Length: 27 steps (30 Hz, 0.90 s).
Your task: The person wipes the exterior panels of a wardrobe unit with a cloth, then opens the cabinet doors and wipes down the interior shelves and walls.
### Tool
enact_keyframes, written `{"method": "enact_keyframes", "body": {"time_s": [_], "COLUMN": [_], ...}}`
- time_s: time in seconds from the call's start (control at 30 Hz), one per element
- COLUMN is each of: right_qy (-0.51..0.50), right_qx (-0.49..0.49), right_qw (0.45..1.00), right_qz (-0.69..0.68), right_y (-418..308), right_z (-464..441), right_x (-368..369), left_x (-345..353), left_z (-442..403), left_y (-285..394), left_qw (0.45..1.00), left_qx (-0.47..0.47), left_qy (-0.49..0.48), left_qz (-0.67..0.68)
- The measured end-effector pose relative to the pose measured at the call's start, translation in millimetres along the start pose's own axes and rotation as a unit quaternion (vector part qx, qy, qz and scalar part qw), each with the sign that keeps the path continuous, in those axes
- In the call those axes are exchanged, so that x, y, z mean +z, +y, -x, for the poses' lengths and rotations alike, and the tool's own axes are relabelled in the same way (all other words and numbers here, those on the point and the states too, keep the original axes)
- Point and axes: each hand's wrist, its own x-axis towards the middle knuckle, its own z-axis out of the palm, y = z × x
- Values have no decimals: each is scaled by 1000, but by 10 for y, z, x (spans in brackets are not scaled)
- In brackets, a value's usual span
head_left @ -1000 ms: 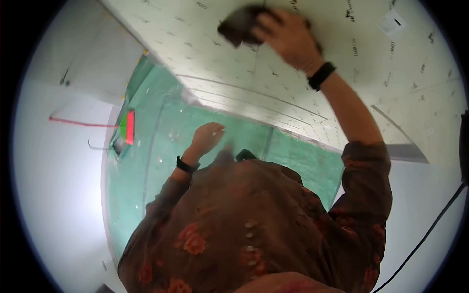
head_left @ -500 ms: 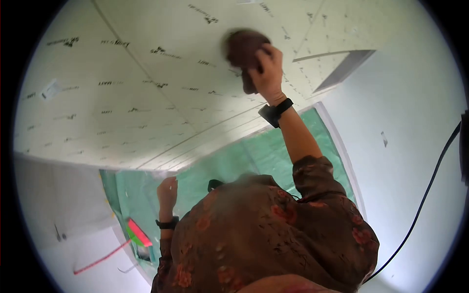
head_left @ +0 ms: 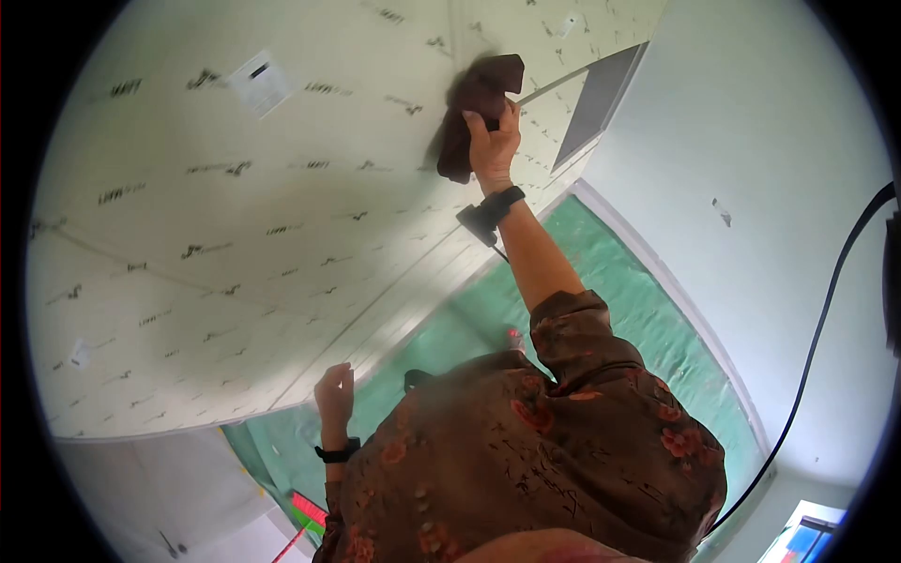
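"One hand is gripping something. What do its fingers show?"

"The right hand (head_left: 495, 155) has its thumb and at least one finger pressed onto a dark brown cloth (head_left: 477, 98); I can't make out every finger."

"Where does the cloth lie from those fingers?"

"Mostly beyond them and to their left in this view, seemingly against the pale printed board (head_left: 310, 202). Its long axis runs steeply from upper right to lower left, slanting across the line of the forearm. One end sticks out past the fingertips, and the other hangs down beside the thumb."

"And the left hand (head_left: 334, 394)?"

"Its fingers are loosely curled, partly open, with nothing visible in them. It's near the lower edge of the board in view, well apart from the cloth, so the right hand is clearly the nearer one."

"What about further out?"

"A black band (head_left: 511, 197) circles the right wrist, another (head_left: 339, 451) the left. White labels (head_left: 260, 83) dot the board. Green sheeting (head_left: 610, 272) shows below, a pale wall (head_left: 741, 122) rises at the right, and a black cable (head_left: 818, 347) curves in front of it."
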Motion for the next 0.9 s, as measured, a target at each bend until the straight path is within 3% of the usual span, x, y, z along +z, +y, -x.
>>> {"method": "enact_keyframes", "body": {"time_s": [0.23,0.33,0.43,0.5,0.57,0.63,0.73,0.9], "right_qy": [59,83,95,44,-76,-117,-90,-96], "right_qx": [40,116,16,-103,-146,-285,-384,-399], "right_qw": [997,988,992,989,985,948,917,910], "right_qz": [35,57,84,101,55,81,56,66], "right_y": [823,1266,986,563,62,-30,-141,-198], "right_z": [-963,-1353,-1535,-1461,-1380,-1418,-1614,-1947], "right_x": [-481,-680,-716,-593,-497,-348,-176,-170], "left_x": [656,869,1000,1020,1065,1048,1048,1185], "left_z": [-346,-491,-604,-694,-771,-918,-1135,-1409], "left_y": [662,1008,1291,1526,1581,1666,1719,1645], "left_qw": [1000,999,999,997,997,998,999,995], "left_qx": [-13,-32,-27,-51,-56,-25,1,79], "left_qy": [-19,-19,-19,-38,-42,-41,-36,-23], "left_qz": [17,36,32,37,35,28,32,58]}}
